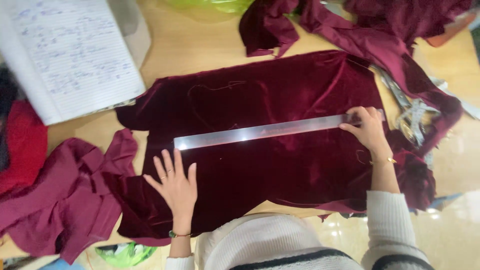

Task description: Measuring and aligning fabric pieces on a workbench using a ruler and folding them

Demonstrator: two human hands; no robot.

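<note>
Velvet cloth (pixel 260 150), dark red, lies spread flat across the middle of the wooden worktop (pixel 195 45). On the cloth rests a long clear ruler (pixel 265 132), running slantwise from near its left part up toward its right edge. Right hand (pixel 367 130) presses on the ruler's right end, fingers curled down over it. Left hand (pixel 175 185) lies flat on the cloth just below the ruler's left end, fingers spread open and gripping nothing. Scissors (pixel 407 112) sit just right of the cloth, an open lined notebook (pixel 75 55) up and left of it, crumpled lighter red fabric (pixel 65 200) to its left
</note>
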